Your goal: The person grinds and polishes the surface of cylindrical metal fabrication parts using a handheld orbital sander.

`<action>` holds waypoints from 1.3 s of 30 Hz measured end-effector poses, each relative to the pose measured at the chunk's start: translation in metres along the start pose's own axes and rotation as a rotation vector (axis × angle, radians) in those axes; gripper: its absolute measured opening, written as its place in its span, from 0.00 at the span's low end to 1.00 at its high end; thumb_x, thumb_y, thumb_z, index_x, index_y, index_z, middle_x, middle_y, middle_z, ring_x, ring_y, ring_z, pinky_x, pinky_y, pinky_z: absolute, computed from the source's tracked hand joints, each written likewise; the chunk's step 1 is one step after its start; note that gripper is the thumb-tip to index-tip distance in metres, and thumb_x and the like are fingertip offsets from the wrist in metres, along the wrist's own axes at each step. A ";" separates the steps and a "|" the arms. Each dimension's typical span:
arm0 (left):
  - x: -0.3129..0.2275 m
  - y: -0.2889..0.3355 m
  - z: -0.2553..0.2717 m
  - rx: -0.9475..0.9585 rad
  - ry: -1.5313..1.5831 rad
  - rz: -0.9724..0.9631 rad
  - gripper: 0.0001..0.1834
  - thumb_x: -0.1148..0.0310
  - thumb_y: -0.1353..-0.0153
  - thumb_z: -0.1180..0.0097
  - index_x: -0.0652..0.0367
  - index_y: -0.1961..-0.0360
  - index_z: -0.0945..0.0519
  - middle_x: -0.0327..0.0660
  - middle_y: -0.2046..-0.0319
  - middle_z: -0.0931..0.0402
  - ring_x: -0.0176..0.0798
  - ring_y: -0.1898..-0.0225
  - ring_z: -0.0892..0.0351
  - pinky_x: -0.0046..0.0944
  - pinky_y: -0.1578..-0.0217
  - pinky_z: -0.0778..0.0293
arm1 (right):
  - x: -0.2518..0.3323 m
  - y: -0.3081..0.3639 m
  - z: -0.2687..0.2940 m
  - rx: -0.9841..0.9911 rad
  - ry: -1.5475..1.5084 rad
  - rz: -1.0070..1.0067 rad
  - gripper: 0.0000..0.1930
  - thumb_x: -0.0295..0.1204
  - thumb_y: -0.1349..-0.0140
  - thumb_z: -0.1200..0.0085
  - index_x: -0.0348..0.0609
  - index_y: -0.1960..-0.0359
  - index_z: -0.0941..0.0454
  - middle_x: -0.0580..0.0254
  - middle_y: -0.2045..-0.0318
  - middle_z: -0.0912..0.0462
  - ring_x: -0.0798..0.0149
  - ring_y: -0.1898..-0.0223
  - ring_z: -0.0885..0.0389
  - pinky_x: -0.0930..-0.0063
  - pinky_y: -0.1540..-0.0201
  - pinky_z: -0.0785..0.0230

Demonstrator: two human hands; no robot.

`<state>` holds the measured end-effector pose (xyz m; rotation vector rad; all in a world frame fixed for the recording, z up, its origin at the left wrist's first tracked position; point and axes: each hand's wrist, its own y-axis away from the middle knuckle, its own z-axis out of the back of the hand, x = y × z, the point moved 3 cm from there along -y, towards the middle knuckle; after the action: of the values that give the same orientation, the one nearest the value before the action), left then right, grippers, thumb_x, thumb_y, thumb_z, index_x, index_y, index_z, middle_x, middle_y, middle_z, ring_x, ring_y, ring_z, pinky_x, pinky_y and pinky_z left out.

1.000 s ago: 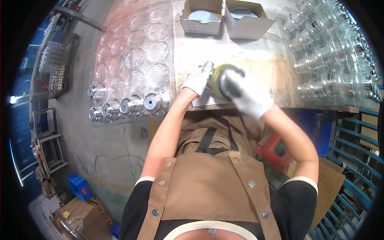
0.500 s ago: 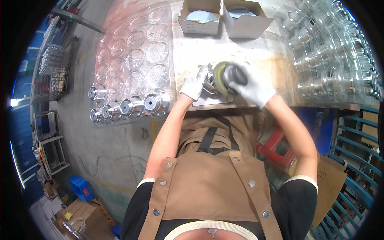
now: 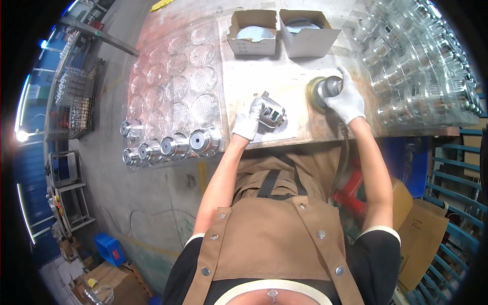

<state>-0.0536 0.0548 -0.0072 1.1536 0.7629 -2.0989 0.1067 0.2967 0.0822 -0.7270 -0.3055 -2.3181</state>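
My gloved left hand (image 3: 246,121) grips a shiny chromed metal housing (image 3: 273,115) with slotted openings in its side. The housing is held tilted over a white sheet (image 3: 284,131) at the near edge of the table. To the right, my gloved right hand (image 3: 349,101) is wrapped round a small round power sander (image 3: 333,86) with a dark grey body and a yellowish-green pad. The sander is on or just above the tabletop, apart from the housing; its pad is tipped to the left. A hose or cord (image 3: 344,131) runs from it over the table edge.
On the left lies a clear moulded plastic tray (image 3: 178,81) with several chromed parts (image 3: 205,141) along its near side. Two open boxes (image 3: 252,47) of round pads stand at the back. Stacked clear trays of chromed parts (image 3: 422,76) fill the right side.
My right hand has moved the sander right, away from the metal housing. The housing, still in my left hand, now shows its slotted side. The whole view has shifted slightly.
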 end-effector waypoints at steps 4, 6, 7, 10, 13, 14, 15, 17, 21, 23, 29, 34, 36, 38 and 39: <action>0.002 -0.002 -0.003 0.029 0.007 0.120 0.22 0.56 0.32 0.55 0.63 0.47 0.26 0.54 0.55 0.25 0.51 0.51 0.27 0.43 0.49 0.33 | -0.014 -0.010 0.012 -0.070 0.096 -0.056 0.44 0.35 0.60 0.38 0.52 0.35 0.41 0.47 0.49 0.25 0.47 0.49 0.24 0.61 0.46 0.32; -0.004 -0.002 -0.002 0.033 0.031 0.142 0.22 0.57 0.32 0.55 0.63 0.47 0.26 0.53 0.55 0.24 0.50 0.52 0.26 0.43 0.51 0.32 | -0.018 -0.013 0.013 -0.049 0.062 -0.098 0.44 0.35 0.60 0.38 0.50 0.35 0.41 0.47 0.48 0.26 0.47 0.49 0.24 0.61 0.47 0.32; -0.007 -0.001 -0.001 0.027 0.059 0.183 0.21 0.57 0.32 0.55 0.63 0.47 0.25 0.53 0.56 0.23 0.50 0.54 0.25 0.42 0.52 0.31 | -0.019 -0.014 0.013 -0.030 0.022 -0.146 0.44 0.35 0.60 0.38 0.48 0.36 0.40 0.47 0.48 0.26 0.47 0.49 0.24 0.61 0.47 0.32; -0.020 0.000 0.003 0.025 0.106 0.238 0.21 0.57 0.31 0.55 0.64 0.49 0.24 0.53 0.58 0.22 0.47 0.56 0.23 0.40 0.55 0.29 | -0.008 -0.011 0.018 -0.127 0.237 -0.001 0.42 0.38 0.57 0.35 0.48 0.37 0.39 0.50 0.49 0.24 0.49 0.50 0.23 0.63 0.47 0.31; -0.033 0.009 0.009 -0.050 0.107 0.183 0.20 0.59 0.31 0.55 0.65 0.50 0.24 0.50 0.58 0.21 0.42 0.57 0.22 0.38 0.56 0.28 | 0.017 0.005 0.021 -0.363 0.353 0.273 0.38 0.41 0.53 0.34 0.47 0.38 0.36 0.52 0.50 0.23 0.50 0.51 0.23 0.64 0.48 0.31; -0.035 0.014 0.011 -0.053 0.104 0.187 0.20 0.59 0.31 0.55 0.65 0.50 0.24 0.50 0.58 0.21 0.42 0.57 0.22 0.38 0.56 0.28 | 0.028 0.016 0.020 -0.515 0.309 0.448 0.36 0.41 0.51 0.35 0.47 0.40 0.34 0.52 0.51 0.23 0.50 0.52 0.22 0.64 0.49 0.30; -0.036 0.020 0.011 -0.053 0.162 0.218 0.20 0.60 0.31 0.54 0.65 0.49 0.24 0.48 0.58 0.21 0.39 0.57 0.22 0.36 0.55 0.28 | 0.033 0.027 0.010 -0.396 0.062 0.402 0.31 0.38 0.46 0.37 0.45 0.40 0.32 0.53 0.48 0.23 0.53 0.51 0.22 0.65 0.49 0.29; -0.034 0.034 0.011 -0.054 0.219 0.254 0.20 0.60 0.31 0.54 0.66 0.48 0.25 0.45 0.58 0.21 0.36 0.57 0.23 0.34 0.55 0.27 | 0.042 0.046 -0.022 -0.052 -0.487 0.175 0.32 0.37 0.43 0.39 0.43 0.38 0.36 0.52 0.47 0.24 0.60 0.50 0.22 0.69 0.49 0.29; -0.030 0.055 0.011 -0.032 0.500 0.241 0.19 0.77 0.35 0.51 0.67 0.43 0.31 0.43 0.55 0.24 0.35 0.55 0.24 0.32 0.51 0.26 | 0.060 0.064 -0.083 0.472 -1.204 -0.238 0.33 0.32 0.43 0.39 0.37 0.37 0.39 0.54 0.46 0.26 0.67 0.48 0.26 0.76 0.50 0.29; -0.030 0.060 0.012 0.014 0.622 0.186 0.16 0.78 0.35 0.52 0.66 0.45 0.28 0.42 0.55 0.24 0.34 0.55 0.24 0.32 0.52 0.26 | 0.063 0.069 -0.091 0.516 -1.261 -0.207 0.32 0.30 0.43 0.39 0.35 0.38 0.38 0.57 0.48 0.27 0.67 0.48 0.27 0.76 0.51 0.28; -0.036 0.067 0.024 0.029 0.356 0.091 0.14 0.72 0.34 0.51 0.63 0.48 0.25 0.45 0.53 0.25 0.36 0.53 0.24 0.32 0.53 0.28 | 0.064 0.076 -0.094 0.554 -1.312 -0.132 0.33 0.24 0.48 0.36 0.36 0.39 0.37 0.60 0.51 0.26 0.69 0.51 0.27 0.78 0.54 0.27; -0.049 0.067 0.033 -0.004 0.154 0.032 0.19 0.65 0.33 0.49 0.68 0.47 0.26 0.48 0.51 0.24 0.37 0.51 0.25 0.34 0.50 0.30 | 0.067 0.083 -0.102 0.465 -1.338 -0.050 0.40 0.21 0.55 0.32 0.35 0.38 0.38 0.58 0.49 0.27 0.67 0.51 0.26 0.77 0.54 0.28; -0.048 0.070 0.036 -0.036 0.227 0.357 0.22 0.61 0.33 0.48 0.70 0.47 0.26 0.47 0.53 0.23 0.36 0.52 0.25 0.34 0.49 0.31 | 0.068 0.087 -0.104 0.463 -1.369 -0.037 0.44 0.18 0.59 0.31 0.31 0.38 0.41 0.54 0.45 0.31 0.64 0.45 0.29 0.75 0.54 0.27; -0.053 0.066 0.040 -0.026 0.221 0.401 0.22 0.60 0.33 0.48 0.70 0.48 0.26 0.46 0.54 0.22 0.35 0.53 0.25 0.33 0.50 0.31 | 0.069 0.092 -0.106 0.509 -1.384 -0.037 0.45 0.17 0.59 0.32 0.31 0.37 0.43 0.53 0.43 0.33 0.64 0.44 0.30 0.74 0.51 0.27; -0.056 0.063 0.042 -0.042 0.237 0.404 0.22 0.60 0.33 0.47 0.69 0.48 0.25 0.45 0.55 0.21 0.34 0.54 0.25 0.32 0.50 0.31 | 0.070 0.095 -0.106 0.555 -1.398 -0.035 0.46 0.15 0.58 0.32 0.30 0.36 0.46 0.52 0.41 0.36 0.63 0.43 0.32 0.72 0.49 0.28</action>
<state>-0.0045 -0.0027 0.0485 1.4176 0.6125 -1.6264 0.0830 0.1464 0.0374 -1.8763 -1.4585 -1.2348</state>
